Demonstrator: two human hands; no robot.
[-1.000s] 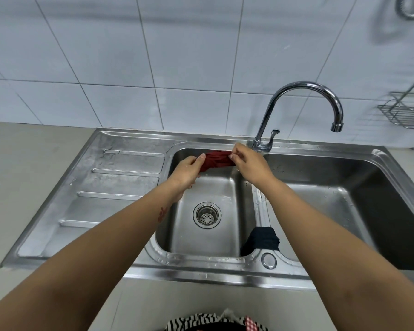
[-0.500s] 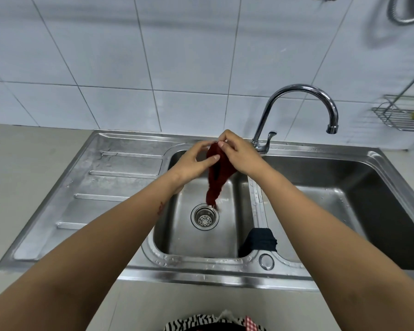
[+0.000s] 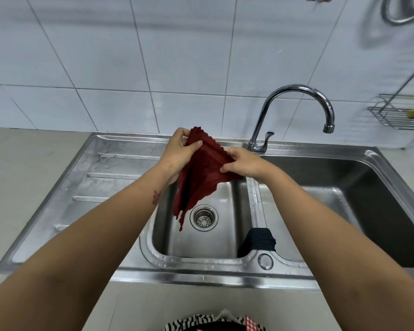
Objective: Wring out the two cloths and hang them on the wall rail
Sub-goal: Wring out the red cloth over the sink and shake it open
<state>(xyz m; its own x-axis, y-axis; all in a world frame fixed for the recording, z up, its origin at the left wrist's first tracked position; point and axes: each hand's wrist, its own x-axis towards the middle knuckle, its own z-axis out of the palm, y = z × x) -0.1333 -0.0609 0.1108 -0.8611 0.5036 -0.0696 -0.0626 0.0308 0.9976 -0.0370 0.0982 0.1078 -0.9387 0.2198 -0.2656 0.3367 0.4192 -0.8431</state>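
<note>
Both hands hold a dark red cloth (image 3: 201, 177) over the left basin of the steel sink (image 3: 201, 244). My left hand (image 3: 179, 151) pinches its upper corner. My right hand (image 3: 243, 163) grips the right edge. The cloth hangs partly spread, its lower tip dangling near the drain (image 3: 203, 217). A second, dark navy cloth (image 3: 258, 240) lies draped over the divider between the two basins, near the front. At the top right of the wall a curved metal rail (image 3: 402, 13) shows, cut off by the frame edge.
A curved chrome tap (image 3: 294, 108) stands behind the divider, its spout over the right basin. The ribbed drainboard (image 3: 101, 185) lies to the left. A wire rack (image 3: 399, 113) with a yellow item hangs on the tiled wall at the right.
The red cloth was twisted tight between both hands, then hung from the right hand. Now it is unfolded and spread between both hands, lifted a little higher.
</note>
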